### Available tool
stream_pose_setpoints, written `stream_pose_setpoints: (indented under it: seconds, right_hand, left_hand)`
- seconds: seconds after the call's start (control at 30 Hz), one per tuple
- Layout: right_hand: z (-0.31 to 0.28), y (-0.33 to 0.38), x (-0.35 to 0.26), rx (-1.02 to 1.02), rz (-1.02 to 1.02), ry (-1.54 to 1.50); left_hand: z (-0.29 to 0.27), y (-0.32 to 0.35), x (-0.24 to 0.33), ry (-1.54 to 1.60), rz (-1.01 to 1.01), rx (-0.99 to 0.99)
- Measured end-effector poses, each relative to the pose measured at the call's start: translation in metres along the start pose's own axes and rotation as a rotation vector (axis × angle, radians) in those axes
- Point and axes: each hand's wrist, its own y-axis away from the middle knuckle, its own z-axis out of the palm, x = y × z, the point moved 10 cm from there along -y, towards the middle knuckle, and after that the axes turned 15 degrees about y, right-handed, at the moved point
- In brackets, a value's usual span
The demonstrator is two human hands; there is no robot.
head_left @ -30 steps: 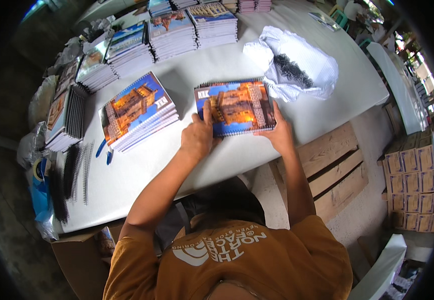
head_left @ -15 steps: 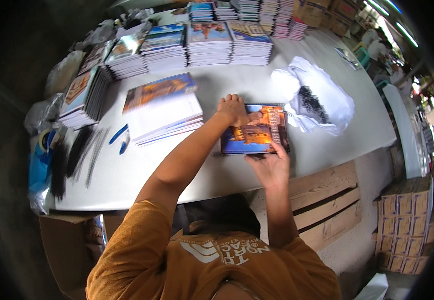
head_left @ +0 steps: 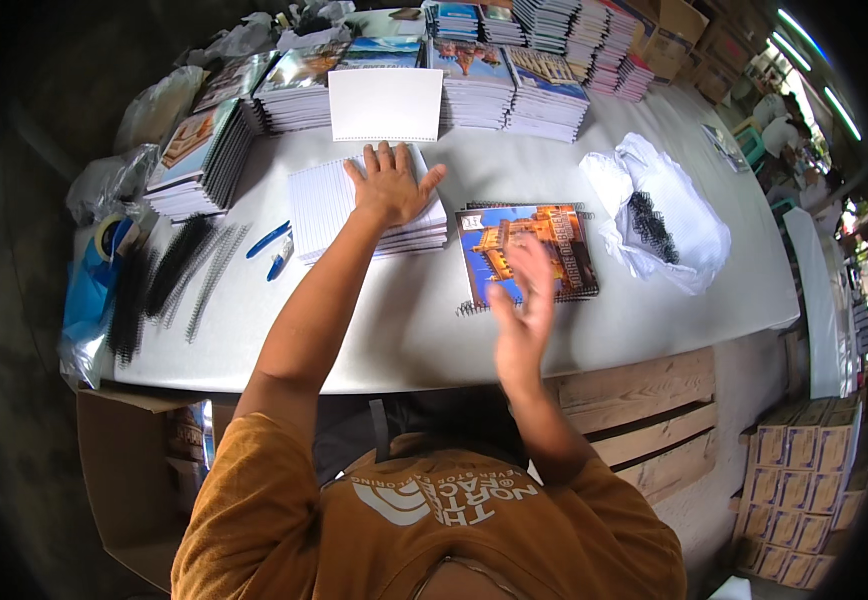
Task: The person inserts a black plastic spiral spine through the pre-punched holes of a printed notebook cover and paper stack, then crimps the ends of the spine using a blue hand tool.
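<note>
My left hand [head_left: 392, 188] lies with fingers spread on a pile of lined notebook pages [head_left: 324, 205]. Just beyond its fingertips a blank white sheet [head_left: 386, 105] with a row of holes along its lower edge stands up against the stacks behind. My right hand [head_left: 524, 310], blurred and with fingers apart, hovers over the near part of the spiral notebooks [head_left: 569, 245]. The top notebook has a blue and orange building cover; coils show along the far and near edges of this small pile. To the right, black spiral coils [head_left: 651, 225] lie on a white plastic bag [head_left: 694, 235].
Blue-handled cutters [head_left: 272, 240] lie left of the pages, near loose black coils [head_left: 179, 270]. Stacks of notebooks [head_left: 469, 95] line the table's far side. A tape roll [head_left: 114, 238] sits at the left edge. An open carton [head_left: 129, 480] and stacked boxes [head_left: 794, 480] stand below.
My left hand has moved from the notebook to the page pile, where the picture cover no longer shows and a white sheet stands up. My right hand has let go of the notebook and lifted.
</note>
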Motion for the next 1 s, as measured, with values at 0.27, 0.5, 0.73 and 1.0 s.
stream_pose_setpoints:
  seconds: [0.27,0.5,0.73,1.0]
  right_hand:
    - [0.153,-0.034,0.004,-0.468,-0.616,0.823]
    - [0.153,-0.043,0.01,-0.442,-0.549,0.748]
    - [0.17,-0.051,0.013,-0.673,-0.499,0.876]
    - [0.167,-0.072,0.013,-0.778,-0.278,0.736]
  left_hand:
    - [-0.087,-0.106,-0.012,-0.217,0.246,0.394]
    - [-0.049,-0.151,-0.061,-0.321,0.105,-0.149]
    - [-0.066,-0.137,-0.078,0.055,0.244,-0.025]
    - [-0.045,-0.147,-0.083,-0.027,0.218,0.006]
